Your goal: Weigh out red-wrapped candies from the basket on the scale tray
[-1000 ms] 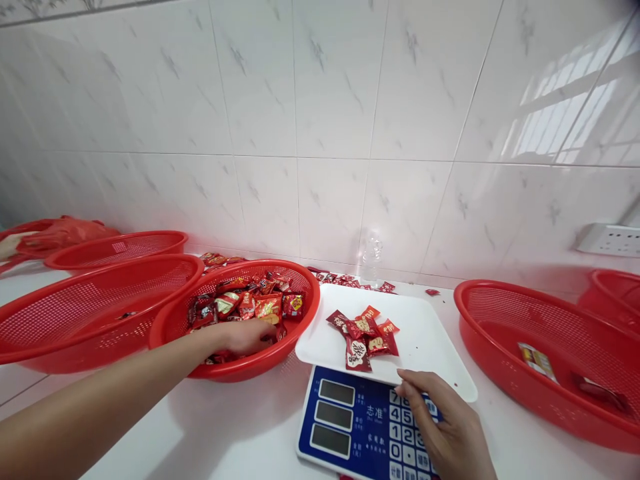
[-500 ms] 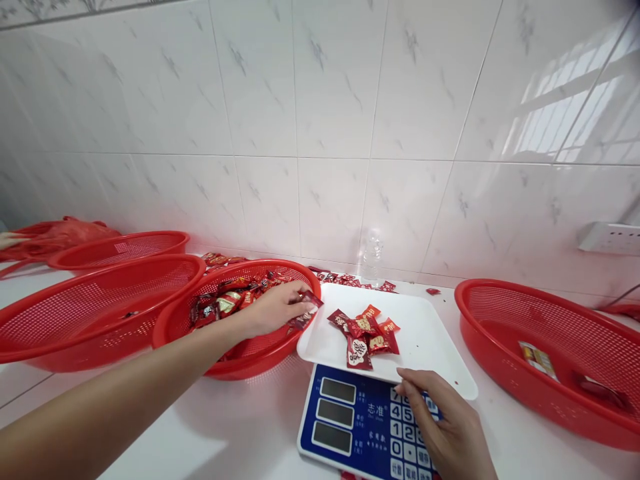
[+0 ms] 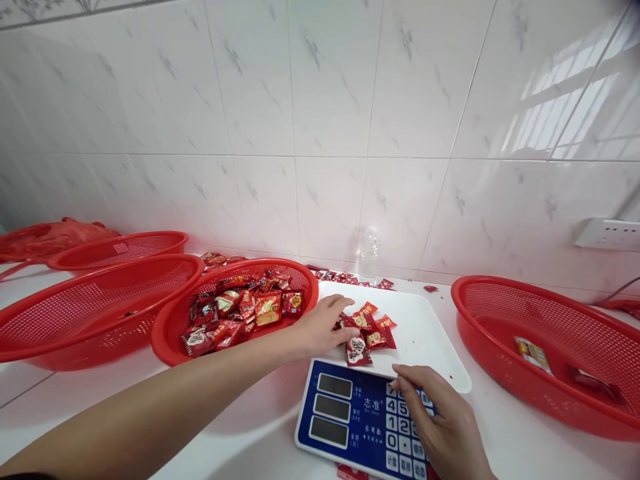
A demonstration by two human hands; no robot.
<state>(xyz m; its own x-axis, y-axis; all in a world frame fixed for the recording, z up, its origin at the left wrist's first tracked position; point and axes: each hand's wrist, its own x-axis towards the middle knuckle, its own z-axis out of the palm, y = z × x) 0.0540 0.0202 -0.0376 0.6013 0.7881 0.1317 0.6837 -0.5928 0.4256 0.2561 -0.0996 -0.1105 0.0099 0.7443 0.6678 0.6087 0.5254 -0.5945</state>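
Note:
My left hand point(image 3: 325, 328) is over the left side of the white tray point(image 3: 425, 327), thumb and fingers apart around the wrapped snack packets. Several red and orange packets point(image 3: 361, 323) lie in a small pile there, some partly hidden by this hand. At the tray's front edge, my right hand point(image 3: 440, 420) has thumb and index finger closed on the rim, above the keypad. The tray rests on a blue and white digital scale point(image 3: 367, 417), whose displays look blank. Left of it, a red oval basket point(image 3: 170, 327) holds many packets point(image 3: 245, 303).
Two more red baskets point(image 3: 105, 317) stand at left, with a red bag point(image 3: 55, 237) behind. On the right, another red basket point(image 3: 540, 400) holds a few packets. A clear plastic bottle point(image 3: 370, 253) and small red packets point(image 3: 340, 277) are along the tiled wall.
My left hand has moved right from the basket to the tray. The dark red packet it held is no longer visible in its fingers. My right hand stays at the rim.

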